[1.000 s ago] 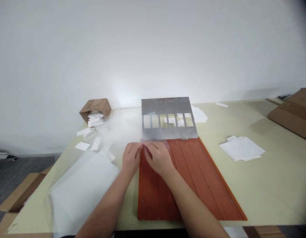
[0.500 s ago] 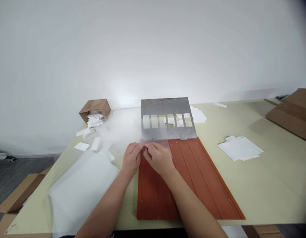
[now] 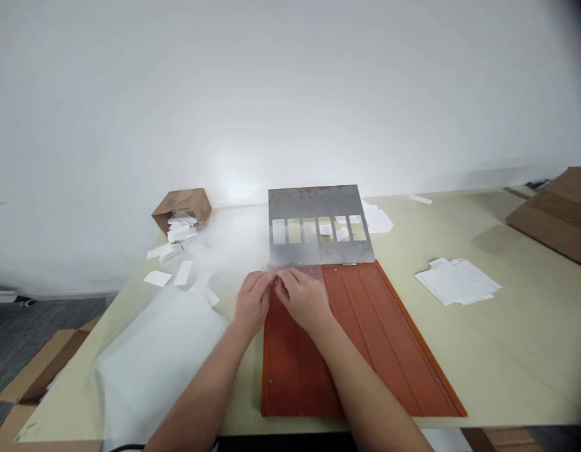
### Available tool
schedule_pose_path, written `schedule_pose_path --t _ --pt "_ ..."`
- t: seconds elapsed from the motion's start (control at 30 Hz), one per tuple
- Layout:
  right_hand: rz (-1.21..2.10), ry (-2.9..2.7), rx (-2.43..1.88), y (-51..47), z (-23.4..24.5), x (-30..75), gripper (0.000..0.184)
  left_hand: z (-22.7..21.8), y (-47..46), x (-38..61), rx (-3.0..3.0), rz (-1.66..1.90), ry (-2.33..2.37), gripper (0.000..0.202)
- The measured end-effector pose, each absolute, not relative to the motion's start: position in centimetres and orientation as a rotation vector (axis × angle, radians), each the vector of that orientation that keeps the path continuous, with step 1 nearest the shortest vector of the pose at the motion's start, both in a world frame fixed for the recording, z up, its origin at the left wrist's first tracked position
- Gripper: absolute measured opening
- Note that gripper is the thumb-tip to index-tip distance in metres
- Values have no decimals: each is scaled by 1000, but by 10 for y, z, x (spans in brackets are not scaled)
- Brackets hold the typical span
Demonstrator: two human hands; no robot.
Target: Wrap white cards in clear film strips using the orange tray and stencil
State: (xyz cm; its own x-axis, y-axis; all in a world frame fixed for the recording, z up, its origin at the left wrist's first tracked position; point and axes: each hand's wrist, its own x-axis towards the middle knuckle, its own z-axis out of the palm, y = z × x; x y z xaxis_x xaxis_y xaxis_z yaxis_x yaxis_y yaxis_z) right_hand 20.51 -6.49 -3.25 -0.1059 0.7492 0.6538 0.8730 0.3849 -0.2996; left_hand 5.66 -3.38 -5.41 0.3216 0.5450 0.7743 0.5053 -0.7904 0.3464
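Observation:
My left hand (image 3: 251, 302) and my right hand (image 3: 303, 297) meet fingertip to fingertip above the far left corner of a red-brown board (image 3: 356, 339). Both are closed in a pinch at the near edge of a clear plastic film (image 3: 238, 242). The film is see-through, so its outline is hard to follow; it spreads over the table to the left and across the board's far left part. A grey metal plate (image 3: 314, 199) with a row of rectangular cut-outs stands raised, hinged to the board's far edge.
Translucent sheets (image 3: 154, 358) lie at the left front. Loose white slips (image 3: 157, 278) are scattered near a small cardboard box (image 3: 184, 204) holding more slips. A white stack (image 3: 457, 281) lies right of the board. A larger cardboard box (image 3: 554, 216) stands far right, by the wall.
Both hands keep their pinch, the fingertips almost in the same spot. The whole view has shifted very slightly.

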Motion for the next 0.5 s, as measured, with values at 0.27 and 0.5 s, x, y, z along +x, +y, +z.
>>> schedule_pose_path --t 0.27,0.5 --pt "-229 -1991 -1387 -68 -29 210 15 -51 -34 55 2594 1413 1016 23" --pt "-388 -2022 -1350 -65 -33 208 15 -47 -36 55 2722 1364 1058 29"
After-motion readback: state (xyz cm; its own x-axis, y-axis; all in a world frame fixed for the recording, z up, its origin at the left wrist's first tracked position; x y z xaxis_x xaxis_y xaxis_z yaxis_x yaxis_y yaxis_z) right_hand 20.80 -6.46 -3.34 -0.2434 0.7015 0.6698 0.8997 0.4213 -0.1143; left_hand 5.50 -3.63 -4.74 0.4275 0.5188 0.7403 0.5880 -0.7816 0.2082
